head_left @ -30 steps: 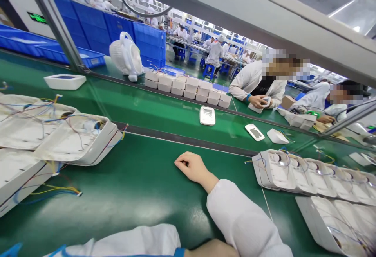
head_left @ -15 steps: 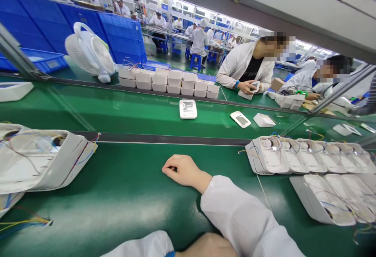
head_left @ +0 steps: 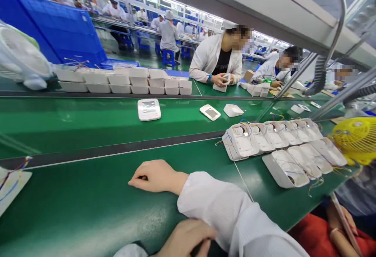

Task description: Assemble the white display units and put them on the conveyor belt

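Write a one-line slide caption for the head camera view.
Loosely curled right hand on a green bench, left hand by the right sleeve, rows of wired white housings to the right.

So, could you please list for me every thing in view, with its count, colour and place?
table: one, green, foreground
lane: one, green, beyond the black rail
open cases: two rows, white, table's right side
case part: one, white, left edge
flat pieces: several, white, on the lane
boxes: two-layer row, white, behind the lane
white fan: one, far left
yellow fan: one, far right
crates: stacked, blue, upper left
stools: several, blue, background
beam: one, pale grey, overhead
hoses: at least two, grey, right
other people: many, mostly white coats, background; one in red, lower right
left hand: one, bare, at the right forearm
right hand: one, bare, over the table
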`<state>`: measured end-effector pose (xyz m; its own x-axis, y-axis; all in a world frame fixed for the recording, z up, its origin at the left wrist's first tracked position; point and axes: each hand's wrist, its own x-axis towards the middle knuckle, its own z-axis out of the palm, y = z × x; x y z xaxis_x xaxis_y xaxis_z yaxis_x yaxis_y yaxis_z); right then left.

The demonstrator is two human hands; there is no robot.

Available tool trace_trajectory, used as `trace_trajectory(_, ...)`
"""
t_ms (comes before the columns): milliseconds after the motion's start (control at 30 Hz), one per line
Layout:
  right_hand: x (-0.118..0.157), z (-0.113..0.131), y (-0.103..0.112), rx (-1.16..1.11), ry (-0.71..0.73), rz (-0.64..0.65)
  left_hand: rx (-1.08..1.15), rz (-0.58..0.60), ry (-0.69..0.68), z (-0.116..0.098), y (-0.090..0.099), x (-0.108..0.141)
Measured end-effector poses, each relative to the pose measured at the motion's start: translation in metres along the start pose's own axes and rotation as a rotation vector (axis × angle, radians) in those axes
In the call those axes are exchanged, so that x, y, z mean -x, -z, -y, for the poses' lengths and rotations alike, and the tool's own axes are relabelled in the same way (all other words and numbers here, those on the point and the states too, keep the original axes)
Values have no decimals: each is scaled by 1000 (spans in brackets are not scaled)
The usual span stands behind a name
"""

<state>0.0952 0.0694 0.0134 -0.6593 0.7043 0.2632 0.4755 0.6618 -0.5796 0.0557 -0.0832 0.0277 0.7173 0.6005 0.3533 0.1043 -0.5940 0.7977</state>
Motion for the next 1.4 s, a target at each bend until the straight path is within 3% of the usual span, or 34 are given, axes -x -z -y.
trace_trajectory(233, 2, 3, 9, -62, 14, -76, 13, -297, 136, 24, 48, -17)
trace_trajectory(400, 1, -5, 29, 61, -208, -237, -51, -404, 179, 45, 67, -22)
trace_trajectory(600, 0, -75, 87, 216, -509, -428, 58, -546, 377, 54, 76, -30)
trace_trajectory(733, -4, -128, 134, 271, -700, -499, 83, -542, 285, 54, 71, -32)
trace_trajectory(833, -3, -152, 150, 278, -812, -536, 90, -541, 249, 56, 69, -30)
trace_trajectory(967, 3, -160, 145, 230, -878, -557, 116, -554, 287, 59, 70, -29)
trace_trajectory(1133, 12, -146, 137, 79, -810, -712, 248, -565, 382, 60, 73, -31)
trace_trajectory(1267, 19, -108, 105, -160, -674, -774, 472, -661, 502, 66, 80, -36)
trace_trajectory(1400, 31, -51, 52, -377, -526, -615, 833, -914, 461, 74, 85, -43)
